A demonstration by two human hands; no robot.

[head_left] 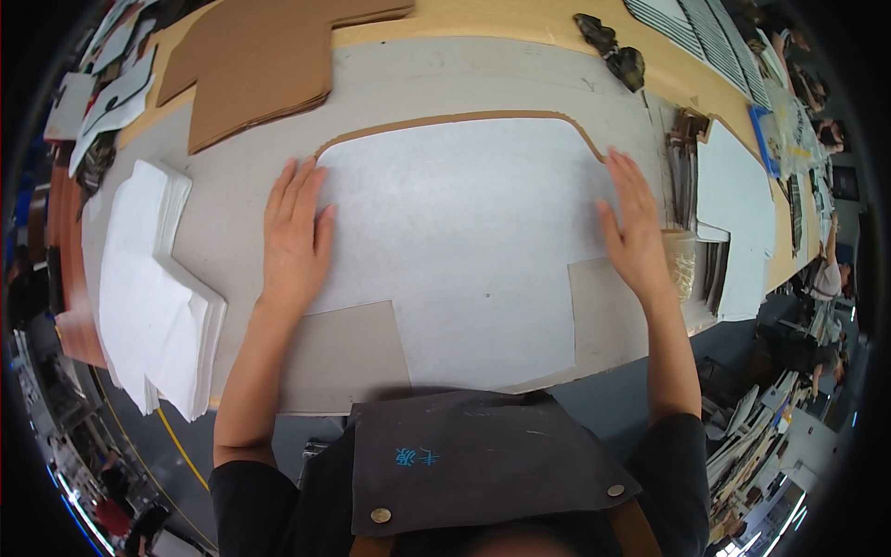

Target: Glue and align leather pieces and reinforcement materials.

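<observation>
I have both hands spread flat, palms down, on a big white sheet (464,241) lying in the middle of the bench (520,28). The left hand (295,232) presses near its upper left corner, the right hand (634,227) near its upper right edge; neither pinches anything. The sheet sits on a brown cardboard piece (445,119) of matching outline, whose rim shows as a thin band along the top.

I judge the sheet light, thin and bendy, likely to slide on the cardboard and to crease if lifted by one corner. The notched lower corners, where grey board (348,357) shows, look like the easiest places to take hold of an edge.

For room: a stack of white sheets (158,288) lies well to the left, a pile of brown cardboard (260,65) at upper left, more white pieces (738,213) just beside my right hand. The near bench edge runs close under my forearms.
</observation>
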